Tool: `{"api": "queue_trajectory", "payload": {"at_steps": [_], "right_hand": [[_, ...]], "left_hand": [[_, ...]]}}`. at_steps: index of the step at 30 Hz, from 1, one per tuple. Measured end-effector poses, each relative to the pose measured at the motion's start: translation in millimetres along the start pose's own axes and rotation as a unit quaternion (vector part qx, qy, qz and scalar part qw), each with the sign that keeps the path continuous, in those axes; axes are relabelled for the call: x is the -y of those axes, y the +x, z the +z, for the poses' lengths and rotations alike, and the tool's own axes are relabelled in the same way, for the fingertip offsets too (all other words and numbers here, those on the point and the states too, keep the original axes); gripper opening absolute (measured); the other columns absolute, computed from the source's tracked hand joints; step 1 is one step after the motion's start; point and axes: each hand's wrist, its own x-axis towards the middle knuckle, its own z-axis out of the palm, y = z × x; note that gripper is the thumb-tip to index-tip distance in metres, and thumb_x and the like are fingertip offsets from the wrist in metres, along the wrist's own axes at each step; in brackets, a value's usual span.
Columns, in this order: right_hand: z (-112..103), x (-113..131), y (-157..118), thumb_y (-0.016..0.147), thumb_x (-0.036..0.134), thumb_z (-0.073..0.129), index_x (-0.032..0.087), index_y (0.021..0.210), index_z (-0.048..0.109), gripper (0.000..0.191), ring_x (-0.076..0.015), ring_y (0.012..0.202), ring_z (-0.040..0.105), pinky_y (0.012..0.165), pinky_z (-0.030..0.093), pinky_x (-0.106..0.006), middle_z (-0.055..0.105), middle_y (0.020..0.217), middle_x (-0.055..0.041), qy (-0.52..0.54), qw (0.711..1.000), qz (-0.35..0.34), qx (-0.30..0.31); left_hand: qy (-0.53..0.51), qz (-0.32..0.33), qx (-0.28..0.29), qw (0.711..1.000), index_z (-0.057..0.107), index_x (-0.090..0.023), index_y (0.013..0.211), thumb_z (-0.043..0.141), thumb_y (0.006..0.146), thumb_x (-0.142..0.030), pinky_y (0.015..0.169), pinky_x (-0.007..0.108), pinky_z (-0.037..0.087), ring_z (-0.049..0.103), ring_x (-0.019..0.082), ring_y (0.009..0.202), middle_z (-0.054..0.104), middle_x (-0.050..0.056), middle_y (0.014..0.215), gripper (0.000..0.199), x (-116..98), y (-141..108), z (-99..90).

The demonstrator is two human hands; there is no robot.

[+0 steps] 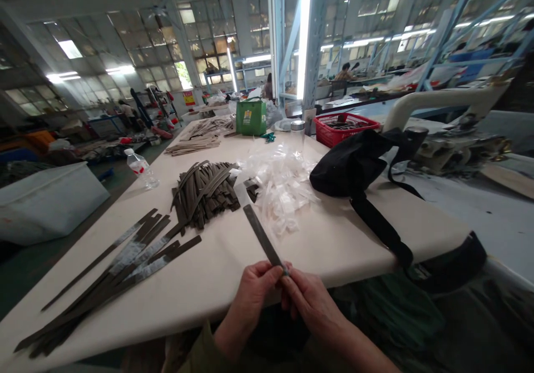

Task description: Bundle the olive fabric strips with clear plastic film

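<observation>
Both my hands meet at the table's front edge, pinching one dark grey fabric strip (262,237) at its near end. My left hand (256,289) has its thumb on top of the strip. Close against it, my right hand (308,298) grips the same end, and the fingertips hide what lies between them. The strip's far end points away from me, by a heap of clear plastic sleeves (283,189). Left of that heap lies a pile of dark strips (208,192). Several strips with clear sleeves on them (125,267) lie at the table's left.
A water bottle (142,168) stands near the left edge. Farther back are a green bag (251,118), a clear jar (297,134) and a red basket (344,131). A black bag (350,164) with its strap lies right, beside a sewing machine (459,134).
</observation>
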Motion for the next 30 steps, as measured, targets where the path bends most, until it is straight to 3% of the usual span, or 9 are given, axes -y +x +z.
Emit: {"api": "queue_trajectory", "payload": {"at_steps": [3,5,10,12,16,19,22,27,30], "right_hand": [[3.4,0.0,1.3,0.097,0.051,0.033,0.019,0.085,0.059,0.043,-0.0111,0.044,0.054,0.046,0.041,-0.020,0.059,0.058,0.0014,0.002,1.000,0.007,0.025],[5.9,-1.0,2.1,0.097,0.051,0.032,0.019,0.084,0.059,0.044,-0.0115,0.044,0.054,0.045,0.041,-0.020,0.058,0.056,0.0016,0.004,0.999,0.007,0.032],[6.1,-1.5,5.6,0.098,0.050,0.033,0.019,0.083,0.058,0.043,-0.0119,0.046,0.054,0.048,0.042,-0.021,0.058,0.058,0.0008,-0.011,1.000,-0.019,0.009],[5.7,-2.3,4.9,0.098,0.050,0.033,0.019,0.083,0.058,0.043,-0.0120,0.046,0.054,0.048,0.042,-0.021,0.058,0.059,0.0005,-0.024,0.999,-0.018,0.017],[8.3,-5.1,3.0,0.099,0.048,0.031,0.018,0.082,0.059,0.044,-0.0125,0.046,0.055,0.049,0.042,-0.022,0.059,0.058,0.0001,-0.053,0.998,-0.015,0.043],[9.8,-5.4,6.5,0.099,0.047,0.031,0.018,0.083,0.059,0.043,-0.0124,0.047,0.055,0.050,0.043,-0.022,0.060,0.059,0.0003,-0.054,0.998,-0.020,0.033],[9.7,-5.0,10.6,0.099,0.046,0.031,0.018,0.087,0.058,0.041,-0.0124,0.048,0.056,0.052,0.043,-0.022,0.060,0.061,0.0004,-0.055,0.998,-0.025,0.023],[10.8,-6.6,10.8,0.099,0.045,0.033,0.018,0.083,0.059,0.041,-0.0124,0.048,0.057,0.051,0.043,-0.021,0.060,0.060,0.0002,-0.061,0.997,-0.018,0.049],[12.5,-6.3,12.8,0.098,0.046,0.033,0.017,0.083,0.058,0.041,-0.0119,0.046,0.055,0.049,0.043,-0.021,0.060,0.058,0.0005,-0.035,0.998,-0.008,0.051]], "left_hand": [[-0.068,0.094,-0.082,0.990,0.075,-0.017,0.093,0.077,0.069,-0.039,0.080,0.028,0.049,0.065,0.018,0.088,0.073,0.008,0.095,0.032,-12.9,5.5,-4.5],[-0.090,0.130,-0.128,0.979,0.075,-0.017,0.088,0.079,0.067,-0.039,0.084,0.028,0.048,0.063,0.018,0.093,0.073,0.007,0.097,0.031,-17.1,7.9,-6.6],[-0.020,0.026,-0.055,0.998,0.075,-0.013,0.083,0.073,0.073,-0.040,0.054,0.024,0.046,0.057,0.012,0.056,0.068,0.004,0.066,0.029,3.2,-1.1,-1.3],[-0.029,0.047,-0.054,0.997,0.074,-0.013,0.091,0.071,0.075,-0.040,0.059,0.025,0.048,0.061,0.014,0.064,0.070,0.007,0.075,0.031,1.1,-0.9,-3.0],[-0.132,0.161,-0.137,0.968,0.073,-0.018,0.093,0.074,0.073,-0.038,0.082,0.028,0.049,0.065,0.017,0.087,0.072,0.007,0.100,0.028,-22.4,9.6,-13.0],[-0.134,0.113,-0.145,0.974,0.073,-0.015,0.080,0.077,0.070,-0.034,0.074,0.025,0.050,0.065,0.015,0.076,0.073,0.006,0.085,0.022,-17.7,8.3,-10.7],[-0.098,0.034,-0.101,0.989,0.074,-0.012,0.082,0.075,0.073,-0.036,0.063,0.024,0.048,0.064,0.015,0.069,0.072,0.008,0.077,0.026,-0.8,-0.4,-3.9],[-0.159,0.129,-0.133,0.970,0.073,-0.017,0.094,0.075,0.072,-0.037,0.076,0.027,0.050,0.066,0.018,0.086,0.072,0.007,0.103,0.030,-21.2,4.8,-11.8],[-0.178,0.131,-0.156,0.963,0.073,-0.015,0.082,0.077,0.070,-0.034,0.077,0.027,0.051,0.066,0.016,0.080,0.073,0.006,0.093,0.023,-32.9,9.4,-16.0]]}}
